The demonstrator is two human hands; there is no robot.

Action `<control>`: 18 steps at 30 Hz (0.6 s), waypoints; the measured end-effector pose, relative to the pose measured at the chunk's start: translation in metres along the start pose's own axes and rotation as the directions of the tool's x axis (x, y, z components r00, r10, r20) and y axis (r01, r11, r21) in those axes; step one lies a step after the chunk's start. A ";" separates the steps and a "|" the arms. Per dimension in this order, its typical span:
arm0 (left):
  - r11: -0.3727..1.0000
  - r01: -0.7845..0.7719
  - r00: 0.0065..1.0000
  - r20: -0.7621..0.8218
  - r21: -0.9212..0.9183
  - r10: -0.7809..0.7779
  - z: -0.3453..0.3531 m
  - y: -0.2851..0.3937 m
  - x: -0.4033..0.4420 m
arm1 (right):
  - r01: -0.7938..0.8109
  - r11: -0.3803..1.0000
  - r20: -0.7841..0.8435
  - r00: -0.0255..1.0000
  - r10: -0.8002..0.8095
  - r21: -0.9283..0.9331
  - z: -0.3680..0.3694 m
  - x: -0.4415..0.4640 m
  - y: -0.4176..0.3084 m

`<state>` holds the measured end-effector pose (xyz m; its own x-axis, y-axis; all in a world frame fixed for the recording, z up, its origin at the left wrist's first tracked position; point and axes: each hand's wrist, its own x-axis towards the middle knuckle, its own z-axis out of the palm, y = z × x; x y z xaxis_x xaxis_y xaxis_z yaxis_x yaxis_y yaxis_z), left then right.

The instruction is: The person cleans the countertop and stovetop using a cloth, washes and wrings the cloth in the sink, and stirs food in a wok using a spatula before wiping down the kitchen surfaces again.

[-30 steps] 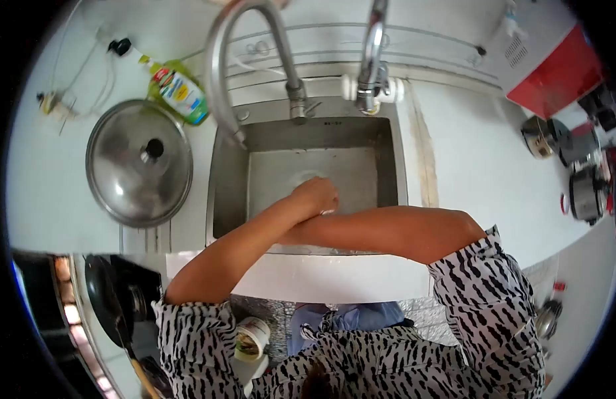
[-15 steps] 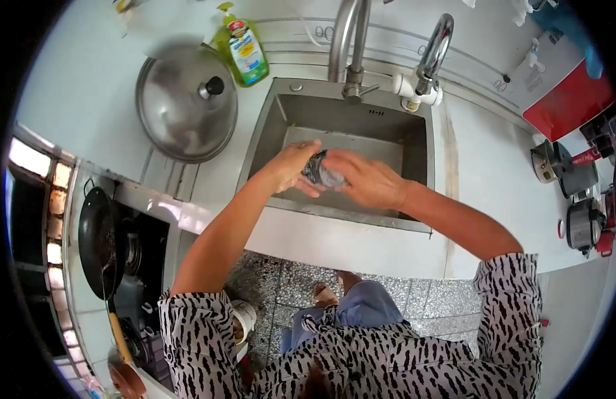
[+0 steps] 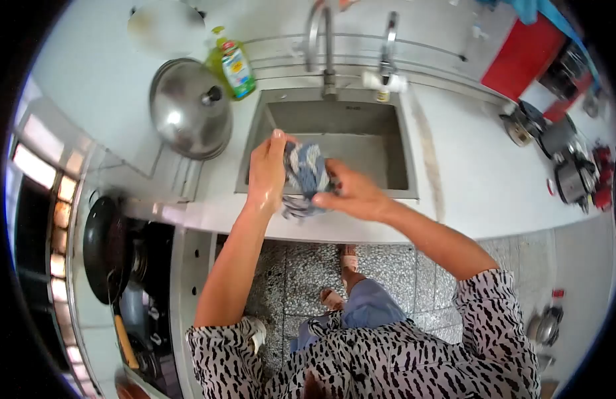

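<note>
A blue, grey and white patterned cloth [image 3: 306,166] is bunched between my two hands over the front part of the steel sink [image 3: 406,149]. My left hand [image 3: 269,169] grips its left side, thumb pointing up and the other fingers mostly hidden behind the fabric. From the right, my right hand [image 3: 354,191] holds the cloth with its thumb in front. A loose end of the fabric dangles below the hands, in front of the white counter edge. The wrist of my left arm looks wet.
Behind the sink stand a tall curved faucet [image 3: 328,73] and a smaller tap [image 3: 387,53]. To the left are a domed metal lid [image 3: 188,110] and a green soap bottle [image 3: 236,70]. A black wok [image 3: 105,249] sits on the stove; pots [image 3: 574,179] stand far right.
Both hands have moved slightly toward my body with the cloth. The cloth, a tight bundle before, now spreads larger with a loose end hanging. My view has shifted.
</note>
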<state>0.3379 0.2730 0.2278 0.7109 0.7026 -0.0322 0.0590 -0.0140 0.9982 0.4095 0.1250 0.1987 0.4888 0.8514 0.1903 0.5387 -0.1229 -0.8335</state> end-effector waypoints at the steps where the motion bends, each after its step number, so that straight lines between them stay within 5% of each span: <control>1: 0.997 -0.078 0.994 0.077 0.011 0.077 0.007 0.001 -0.013 | 0.106 0.993 -0.095 0.990 -0.101 0.053 0.002 -0.011 -0.010; 2: 0.944 -0.268 0.962 0.111 0.194 0.251 0.012 0.005 -0.030 | 0.079 0.997 -0.134 0.988 -0.075 0.024 0.001 -0.021 -0.017; 4: 0.815 -0.508 0.861 0.190 0.281 0.471 0.022 0.007 -0.049 | -0.162 0.978 0.071 0.982 0.172 -0.135 -0.012 -0.040 -0.022; 5: 0.815 -0.447 0.894 0.205 0.368 0.398 0.088 -0.003 0.000 | -0.183 0.978 0.082 0.978 0.191 -0.098 -0.078 -0.014 0.050; 7: 0.822 -0.359 0.915 0.340 0.443 0.217 0.099 -0.006 -0.004 | -0.134 0.986 -0.046 0.989 0.139 0.099 -0.104 -0.037 0.081; 8: 0.820 -0.293 0.905 0.418 0.492 0.072 0.095 -0.007 -0.005 | -0.218 0.949 -0.091 0.966 0.244 0.225 -0.108 -0.047 0.096; 9: 0.838 -0.339 0.849 0.523 0.427 0.077 0.097 -0.014 -0.011 | -0.224 0.949 -0.125 0.959 0.255 0.222 -0.117 -0.062 0.100; 11: 0.818 -0.296 0.680 0.710 0.493 -0.182 0.102 -0.020 -0.010 | -0.207 0.899 -0.081 0.963 0.257 0.385 -0.130 -0.096 0.109; 14: 0.707 -0.345 0.554 0.742 0.617 -0.377 0.114 -0.024 0.011 | -0.253 0.962 0.163 0.958 0.234 0.107 -0.139 -0.121 0.121; 17: 0.690 -0.384 0.572 0.745 0.614 -0.344 0.136 -0.040 0.026 | -0.380 0.925 0.208 0.906 0.370 0.011 -0.153 -0.136 0.112; 18: 0.645 -0.498 0.508 0.798 0.580 -0.325 0.144 -0.045 0.038 | -0.394 0.919 0.190 0.903 0.385 0.011 -0.163 -0.140 0.115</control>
<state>0.4631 0.1980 0.1745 0.9009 -0.2062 -0.3819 0.0907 -0.7711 0.6303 0.5153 -0.0913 0.1611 0.5186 0.8185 -0.2471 0.2951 -0.4426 -0.8468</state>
